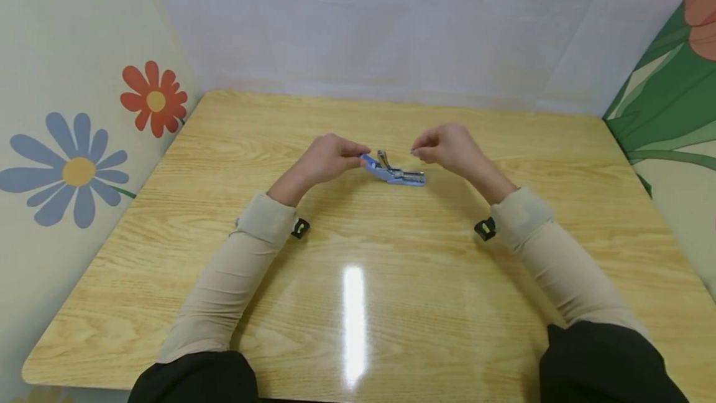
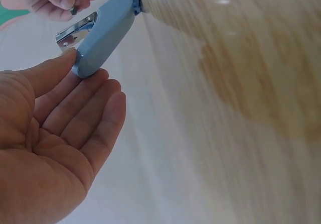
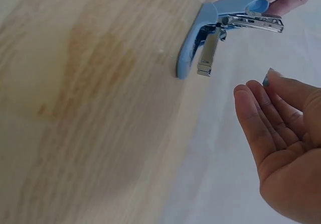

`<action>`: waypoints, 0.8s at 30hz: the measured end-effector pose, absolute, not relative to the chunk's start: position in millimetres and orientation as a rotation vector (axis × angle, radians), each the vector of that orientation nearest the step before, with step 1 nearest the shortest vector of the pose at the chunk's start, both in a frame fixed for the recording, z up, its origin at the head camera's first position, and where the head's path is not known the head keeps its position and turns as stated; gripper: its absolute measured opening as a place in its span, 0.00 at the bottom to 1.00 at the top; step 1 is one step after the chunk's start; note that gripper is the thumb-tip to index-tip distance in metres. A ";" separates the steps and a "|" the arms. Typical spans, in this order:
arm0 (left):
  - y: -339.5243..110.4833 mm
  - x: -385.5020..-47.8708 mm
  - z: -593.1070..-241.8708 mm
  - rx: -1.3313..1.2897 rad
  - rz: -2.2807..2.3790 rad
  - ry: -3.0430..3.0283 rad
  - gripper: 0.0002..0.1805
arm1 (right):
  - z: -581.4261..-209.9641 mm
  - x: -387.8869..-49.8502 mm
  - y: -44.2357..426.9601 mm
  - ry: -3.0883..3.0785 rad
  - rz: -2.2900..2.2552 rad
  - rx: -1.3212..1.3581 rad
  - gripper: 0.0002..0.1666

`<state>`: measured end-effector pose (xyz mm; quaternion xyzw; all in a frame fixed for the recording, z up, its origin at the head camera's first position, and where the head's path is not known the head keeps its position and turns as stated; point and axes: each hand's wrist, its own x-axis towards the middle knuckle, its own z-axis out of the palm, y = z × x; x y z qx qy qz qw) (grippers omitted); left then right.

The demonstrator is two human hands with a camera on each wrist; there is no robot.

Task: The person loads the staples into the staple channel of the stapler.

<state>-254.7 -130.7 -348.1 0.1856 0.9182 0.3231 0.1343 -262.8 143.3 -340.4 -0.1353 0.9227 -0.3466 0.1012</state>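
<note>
Two pinches: my left hand (image 1: 329,158) has the raised end of the opened light-blue stapler (image 3: 209,15) on the wood-grain table (image 1: 425,266), presumably steadying it, my right hand (image 1: 452,147), near the stapler, a small metallic piece (image 3: 266,78), likely for fine control.

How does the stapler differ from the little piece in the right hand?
The stapler is far bigger than the little piece. The stapler, swung open, touches the table; the little piece is held above the table. Both are pinched, by left hand and right hand respectively.

Wooden table (image 1: 425,303) — painted blue flower (image 1: 79,172).
</note>
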 end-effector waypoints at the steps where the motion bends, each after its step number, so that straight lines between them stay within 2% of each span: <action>1: -130.6 -254.7 -348.1 0.538 0.938 2.661 0.21 | -341.7 -262.4 143.1 2.726 -1.014 -0.405 0.10; 12: -129.5 -254.2 -347.4 0.508 0.913 2.661 0.21 | -357.6 -257.3 141.3 2.753 -0.891 -0.488 0.09; 24: -127.0 -255.5 -348.3 0.470 0.918 2.638 0.22 | -358.5 -256.9 138.5 2.784 -0.777 -0.593 0.08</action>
